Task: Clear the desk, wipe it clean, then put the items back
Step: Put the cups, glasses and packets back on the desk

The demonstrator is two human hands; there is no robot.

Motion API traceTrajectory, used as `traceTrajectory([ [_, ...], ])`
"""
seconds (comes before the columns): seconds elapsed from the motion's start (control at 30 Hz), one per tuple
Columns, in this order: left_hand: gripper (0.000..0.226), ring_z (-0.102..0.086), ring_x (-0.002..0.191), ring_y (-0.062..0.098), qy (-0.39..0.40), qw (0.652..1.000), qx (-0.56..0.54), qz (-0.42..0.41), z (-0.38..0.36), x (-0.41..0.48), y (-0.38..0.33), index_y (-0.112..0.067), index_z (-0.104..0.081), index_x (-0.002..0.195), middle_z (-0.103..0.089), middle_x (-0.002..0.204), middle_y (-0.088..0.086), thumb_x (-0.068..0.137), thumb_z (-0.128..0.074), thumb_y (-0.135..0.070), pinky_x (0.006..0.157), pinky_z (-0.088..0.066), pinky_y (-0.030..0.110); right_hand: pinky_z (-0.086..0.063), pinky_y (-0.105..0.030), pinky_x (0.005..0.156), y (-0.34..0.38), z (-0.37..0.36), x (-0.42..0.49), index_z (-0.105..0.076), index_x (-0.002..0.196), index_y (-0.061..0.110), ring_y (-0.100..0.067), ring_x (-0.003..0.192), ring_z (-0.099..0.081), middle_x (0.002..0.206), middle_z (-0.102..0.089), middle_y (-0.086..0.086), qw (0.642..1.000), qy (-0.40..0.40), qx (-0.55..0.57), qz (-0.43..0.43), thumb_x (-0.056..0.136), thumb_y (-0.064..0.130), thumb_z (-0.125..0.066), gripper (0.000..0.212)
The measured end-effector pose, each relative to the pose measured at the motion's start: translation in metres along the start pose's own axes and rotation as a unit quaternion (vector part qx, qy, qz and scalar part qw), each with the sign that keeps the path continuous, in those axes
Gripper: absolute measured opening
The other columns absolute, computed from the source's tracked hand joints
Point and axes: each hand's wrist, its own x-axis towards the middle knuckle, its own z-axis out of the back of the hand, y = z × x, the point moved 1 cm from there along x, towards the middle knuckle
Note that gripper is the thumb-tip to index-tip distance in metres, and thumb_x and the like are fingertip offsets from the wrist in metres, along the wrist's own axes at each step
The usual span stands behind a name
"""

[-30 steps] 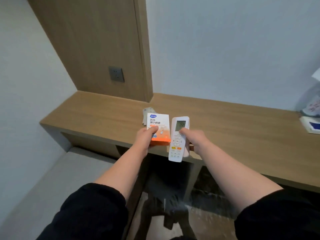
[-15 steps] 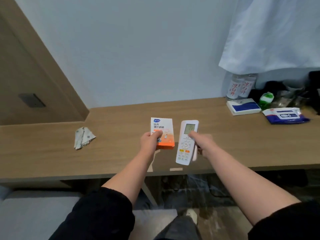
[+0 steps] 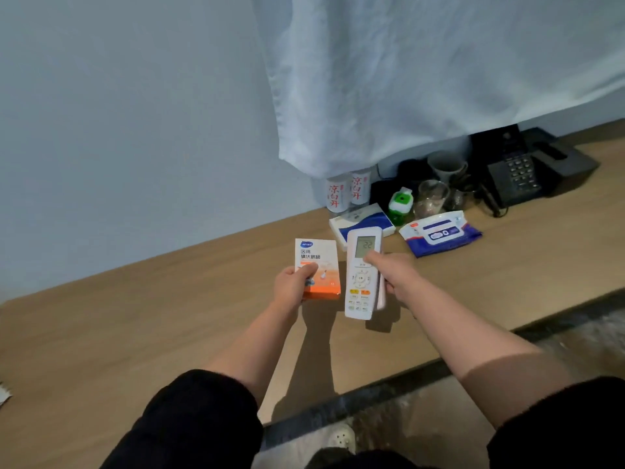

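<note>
At frame centre, over the desk point(image 3: 162, 333), gripping an orange-and-white box point(image 3: 321, 260) with left hand point(image 3: 291, 286), white remote point(image 3: 359, 289) with right hand point(image 3: 400, 275).

you've carried both items right
box point(image 3: 316, 265) and remote point(image 3: 362, 280) now hover near the wipes point(image 3: 439, 233); the phone point(image 3: 514, 179) has come into view.

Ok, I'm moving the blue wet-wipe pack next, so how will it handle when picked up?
The wet-wipe pack looks like a soft film pouch, so it will probably sag. Lying flat on the desk, it should not roll. Its glossy wrap may be slightly slippery.
</note>
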Motion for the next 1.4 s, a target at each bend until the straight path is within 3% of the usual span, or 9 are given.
traceTrajectory([
  [0.2,0.013,-0.067,0.070,0.015,0.041,0.997,0.058,0.009,-0.117,0.014,-0.010,-0.016,-0.058,0.098,-0.071,0.089,0.003,0.091,-0.066,-0.025,0.062,-0.051,0.027,-0.052,-0.030,0.058,0.013,0.110,0.043,-0.061,0.116,0.008,-0.017,0.076,-0.067,0.101,-0.071,-0.011,0.999,-0.028,0.040,-0.008,0.086,0.014,-0.066,0.031],
  [0.4,0.023,-0.067,0.086,0.021,0.017,0.999,0.043,0.021,-0.254,0.014,0.005,-0.014,-0.059,0.112,-0.070,0.097,0.008,0.094,-0.056,-0.027,0.077,-0.054,0.038,-0.052,-0.029,0.055,0.024,0.236,0.087,-0.063,0.110,0.009,-0.018,0.075,-0.070,0.095,-0.073,-0.008,0.999,-0.021,0.027,-0.005,0.082,0.017,-0.068,0.029],
  [0.5,0.022,-0.066,0.091,0.022,-0.007,0.998,-0.009,0.058,-0.330,0.002,0.018,-0.015,-0.056,0.114,-0.068,0.104,0.010,0.095,-0.054,-0.027,0.071,-0.054,0.035,-0.055,-0.031,0.060,0.029,0.303,0.105,-0.064,0.101,0.012,-0.019,0.073,-0.071,0.085,-0.072,-0.004,1.000,-0.016,-0.007,0.003,0.083,0.024,-0.069,0.022],
  [0.77,0.030,-0.065,0.097,0.024,-0.026,0.989,-0.080,0.121,-0.473,-0.020,0.025,-0.017,-0.048,0.120,-0.065,0.105,0.009,0.095,-0.061,-0.027,0.092,-0.054,0.043,-0.056,-0.033,0.059,0.041,0.450,0.148,-0.060,0.102,0.017,-0.018,0.072,-0.068,0.084,-0.068,-0.001,0.998,-0.040,-0.049,-0.005,0.085,0.031,-0.070,0.024],
  [0.97,0.025,-0.065,0.093,0.021,-0.031,0.997,-0.042,0.050,-0.563,0.012,-0.015,-0.018,-0.050,0.117,-0.064,0.097,0.004,0.097,-0.058,-0.031,0.092,-0.054,0.042,-0.046,-0.027,0.046,0.073,0.515,0.189,-0.057,0.099,0.017,-0.014,0.068,-0.065,0.082,-0.065,0.000,0.999,-0.039,-0.014,0.031,0.090,0.027,-0.064,0.015],
  [1.07,0.023,-0.065,0.083,0.015,-0.030,0.999,-0.031,0.008,-0.610,0.032,-0.035,-0.017,-0.052,0.118,-0.064,0.093,0.000,0.099,-0.055,-0.030,0.076,-0.056,0.034,-0.046,-0.026,0.046,0.101,0.549,0.219,-0.058,0.097,0.017,-0.015,0.069,-0.066,0.083,-0.066,0.000,0.997,-0.058,0.006,0.048,0.090,0.024,-0.064,0.012],
  [1.13,0.029,-0.065,0.085,0.014,-0.027,0.999,-0.041,-0.019,-0.643,0.046,-0.051,-0.016,-0.051,0.127,-0.066,0.104,0.001,0.100,-0.053,-0.027,0.071,-0.056,0.032,-0.050,-0.028,0.051,0.121,0.576,0.243,-0.057,0.101,0.018,-0.016,0.074,-0.067,0.090,-0.067,-0.002,0.996,-0.069,-0.005,0.060,0.090,0.026,-0.065,0.015],
  [1.23,0.046,-0.066,0.102,0.020,-0.035,0.997,-0.023,-0.066,-0.688,0.065,-0.079,-0.020,-0.040,0.142,-0.059,0.132,0.005,0.099,-0.055,-0.023,0.088,-0.057,0.041,-0.055,-0.032,0.064,0.145,0.624,0.280,-0.057,0.107,0.015,-0.020,0.082,-0.068,0.096,-0.068,-0.004,0.994,-0.076,-0.040,0.061,0.090,0.027,-0.064,0.021],
  [1.4,0.070,-0.062,0.112,0.020,0.008,0.989,0.081,-0.127,-0.767,0.087,-0.111,-0.032,-0.022,0.153,-0.052,0.142,0.000,0.096,-0.057,-0.011,0.093,-0.054,0.040,-0.052,-0.035,0.070,0.162,0.690,0.329,-0.058,0.104,0.006,-0.025,0.084,-0.065,0.098,-0.066,-0.010,0.991,-0.091,-0.092,0.028,0.088,0.026,-0.065,0.027],
])
